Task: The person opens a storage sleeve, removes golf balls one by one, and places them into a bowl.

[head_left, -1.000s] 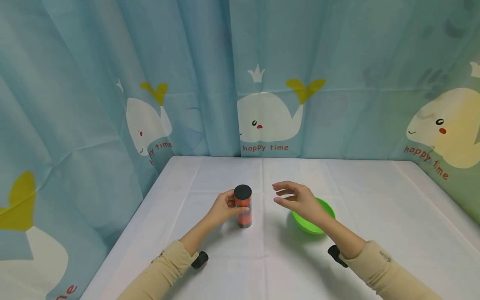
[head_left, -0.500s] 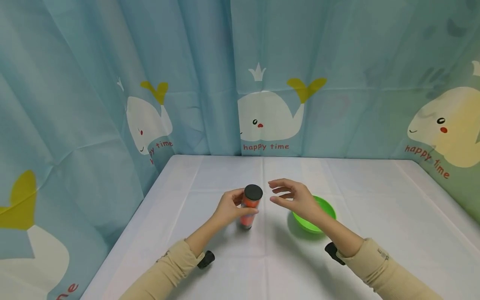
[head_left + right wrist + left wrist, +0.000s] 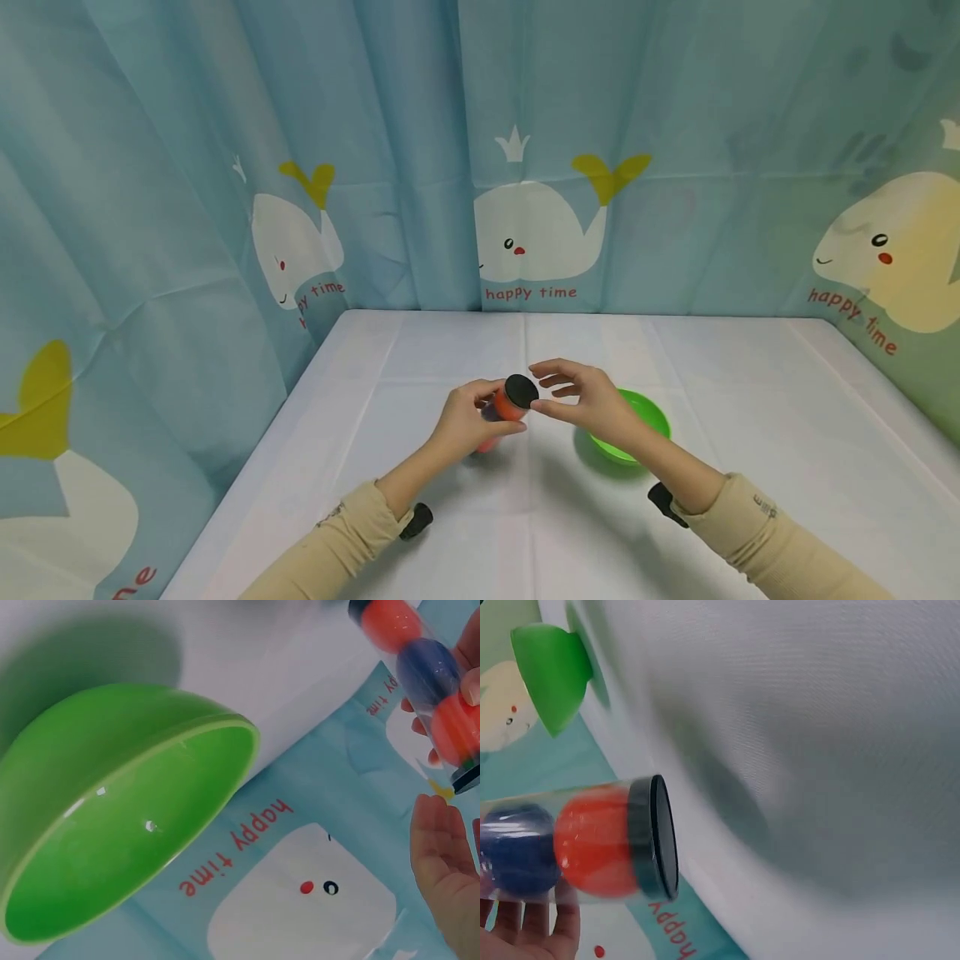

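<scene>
The left hand (image 3: 468, 421) has its grip clamped round a clear plastic cylindrical tube (image 3: 553, 801) of orange-red and dark blue balls (image 3: 519, 850), tilted so that its round black lid (image 3: 522, 392) leans toward the right hand (image 3: 592, 407). That hand's grip stands apart, just beside the lid; whether the thumb touches is unclear. A round, glossy green bowl (image 3: 651, 417) sits on the white-covered tabletop (image 3: 757, 408) near the right wrist.

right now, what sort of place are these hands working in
Likely an improvised indoor recording spot: a white-covered table, whale-print curtains along its back and sides, and a black device at each wrist.
</scene>
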`<act>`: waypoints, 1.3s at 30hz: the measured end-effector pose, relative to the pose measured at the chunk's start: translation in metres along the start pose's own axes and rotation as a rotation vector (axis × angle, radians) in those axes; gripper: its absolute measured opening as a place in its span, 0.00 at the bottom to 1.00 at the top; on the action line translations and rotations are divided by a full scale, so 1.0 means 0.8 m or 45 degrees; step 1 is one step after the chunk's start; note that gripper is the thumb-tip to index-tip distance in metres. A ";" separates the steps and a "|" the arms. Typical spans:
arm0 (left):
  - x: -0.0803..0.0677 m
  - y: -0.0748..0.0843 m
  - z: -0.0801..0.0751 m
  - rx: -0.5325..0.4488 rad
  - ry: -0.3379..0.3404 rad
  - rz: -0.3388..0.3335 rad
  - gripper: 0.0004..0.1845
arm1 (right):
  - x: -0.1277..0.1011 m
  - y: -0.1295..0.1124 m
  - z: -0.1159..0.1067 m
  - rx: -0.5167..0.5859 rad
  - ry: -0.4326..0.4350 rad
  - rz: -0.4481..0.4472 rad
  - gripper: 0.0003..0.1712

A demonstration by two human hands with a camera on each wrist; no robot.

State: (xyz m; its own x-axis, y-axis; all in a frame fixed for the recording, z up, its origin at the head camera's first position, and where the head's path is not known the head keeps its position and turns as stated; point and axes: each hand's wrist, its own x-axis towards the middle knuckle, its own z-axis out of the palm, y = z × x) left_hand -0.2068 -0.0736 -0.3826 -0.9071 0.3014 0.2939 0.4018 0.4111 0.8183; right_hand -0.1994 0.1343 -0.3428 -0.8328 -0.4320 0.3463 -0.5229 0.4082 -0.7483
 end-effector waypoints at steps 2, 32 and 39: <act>0.000 0.002 0.001 0.016 0.004 0.028 0.26 | 0.000 -0.001 0.001 -0.010 -0.008 -0.014 0.25; -0.004 0.016 0.002 0.131 -0.090 0.187 0.28 | 0.002 -0.022 -0.002 -0.258 -0.112 -0.086 0.19; 0.000 0.014 0.002 0.135 -0.125 0.232 0.26 | 0.006 -0.020 -0.009 -0.261 -0.174 -0.108 0.20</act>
State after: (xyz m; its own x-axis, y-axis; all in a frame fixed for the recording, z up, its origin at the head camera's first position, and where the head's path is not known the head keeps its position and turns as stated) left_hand -0.2021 -0.0676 -0.3741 -0.8036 0.4594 0.3784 0.5736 0.4285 0.6981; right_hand -0.1966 0.1316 -0.3250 -0.7592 -0.5707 0.3129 -0.6276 0.5143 -0.5845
